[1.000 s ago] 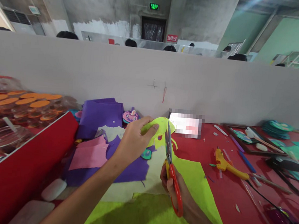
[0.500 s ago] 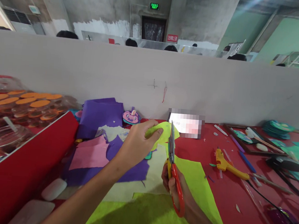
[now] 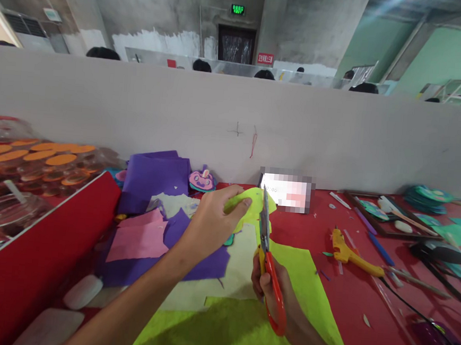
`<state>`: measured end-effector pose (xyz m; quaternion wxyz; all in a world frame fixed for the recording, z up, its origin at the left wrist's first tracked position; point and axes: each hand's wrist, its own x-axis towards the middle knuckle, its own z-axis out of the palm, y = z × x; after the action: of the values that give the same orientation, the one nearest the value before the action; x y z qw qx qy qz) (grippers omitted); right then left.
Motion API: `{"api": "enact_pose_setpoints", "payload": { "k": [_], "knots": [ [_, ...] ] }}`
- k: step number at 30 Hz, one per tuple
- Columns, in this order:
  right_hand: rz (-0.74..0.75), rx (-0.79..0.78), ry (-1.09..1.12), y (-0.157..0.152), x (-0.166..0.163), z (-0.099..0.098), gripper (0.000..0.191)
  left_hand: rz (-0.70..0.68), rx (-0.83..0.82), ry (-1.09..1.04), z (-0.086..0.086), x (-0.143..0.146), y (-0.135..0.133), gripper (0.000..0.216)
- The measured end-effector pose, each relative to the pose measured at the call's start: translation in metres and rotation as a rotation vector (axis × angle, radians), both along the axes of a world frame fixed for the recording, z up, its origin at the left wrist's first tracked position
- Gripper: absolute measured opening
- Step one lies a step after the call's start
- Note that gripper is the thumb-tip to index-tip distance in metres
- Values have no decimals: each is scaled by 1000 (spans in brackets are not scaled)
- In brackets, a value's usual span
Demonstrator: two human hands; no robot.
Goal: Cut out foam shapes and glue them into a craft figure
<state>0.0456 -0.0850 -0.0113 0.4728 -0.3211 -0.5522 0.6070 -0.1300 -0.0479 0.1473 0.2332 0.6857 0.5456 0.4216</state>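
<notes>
A small lime-green felt cutout (image 3: 256,205) is held above the middle of the table, toward its far edge, pinched between the thumb and curled fingers of the left hand (image 3: 210,221). Just to its right, touching its edge, stand the scissors (image 3: 267,250). Their long axis runs almost straight away from the person, with the steel tips toward the far edge and the glossy red loops toward the near edge. The right hand (image 3: 271,287) is closed through those loops; whether the blades are parted cannot be told.

Beneath lies a large lime-green felt sheet (image 3: 302,276), soft and matte, reaching the near edge over a cream piece (image 3: 239,258). Purple felt (image 3: 154,176) and pink felt (image 3: 137,238) overlap to the left. The table (image 3: 367,305) is covered in red. A yellow glue gun (image 3: 351,256) lies toward its right side. A plain grey partition (image 3: 140,107) stands along the far edge, and bare concrete walls rise beyond it.
</notes>
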Motion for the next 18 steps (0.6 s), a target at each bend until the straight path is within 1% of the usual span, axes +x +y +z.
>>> {"api": "enact_pose_setpoints", "payload": {
  "k": [6, 11, 18],
  "knots": [
    [-25, -35, -67, -1, 0, 9, 67, 17, -2, -13, -1, 2, -1, 29],
    [-49, -31, -119, -4, 1, 12, 67, 11, 6, -5, 3, 0, -2, 28],
    [-66, -126, -120, -5, -2, 24, 72, 21, 7, 0, 5, -2, -2, 26]
  ]
}}
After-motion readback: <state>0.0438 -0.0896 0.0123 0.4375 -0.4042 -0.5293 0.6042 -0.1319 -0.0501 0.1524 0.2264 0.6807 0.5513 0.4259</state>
